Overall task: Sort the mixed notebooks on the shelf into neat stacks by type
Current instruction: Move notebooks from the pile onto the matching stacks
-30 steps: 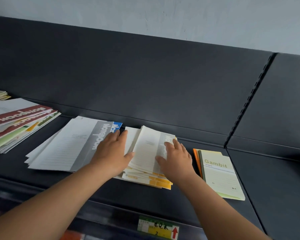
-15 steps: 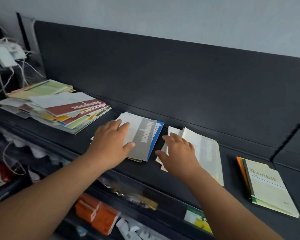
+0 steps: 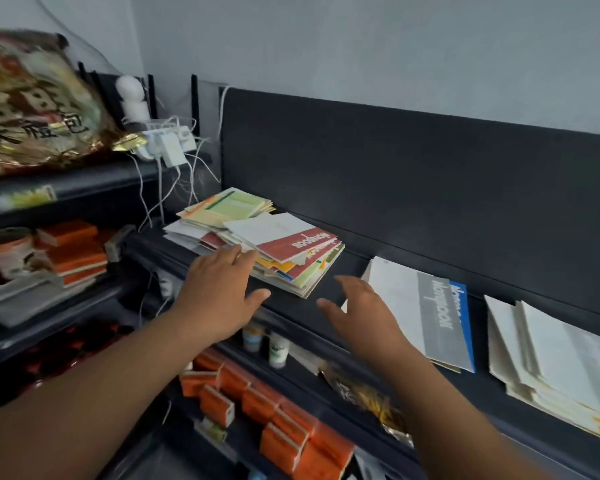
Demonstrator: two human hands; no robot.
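The mixed pile of notebooks (image 3: pixel 257 244) lies at the 10 o'clock end of the dark shelf (image 3: pixel 343 306), its top red-and-white cover angled toward 2 o'clock. The left hand (image 3: pixel 219 292) hangs at the pile's near edge, fingers (image 3: pixel 236 252) spread and empty, their tips at or just over the lower covers; whether they actually touch cannot be told. The right hand (image 3: pixel 364 313) hovers open above bare shelf between that pile and the grey-banded stack (image 3: pixel 423 317), which lies at its 3 o'clock, with a blue cover peeking out beneath; its fingers are loose and hold nothing. A third stack of pale notebooks (image 3: pixel 551 358) sits farther toward 3 o'clock, cut off by the frame edge and blurred. The wrist hides the grey stack's near left corner. Orange boxes (image 3: pixel 278 410) fill the lower shelf at 6 o'clock, and a gold foil packet (image 3: pixel 32 109), smeared by motion, sits at 10 o'clock
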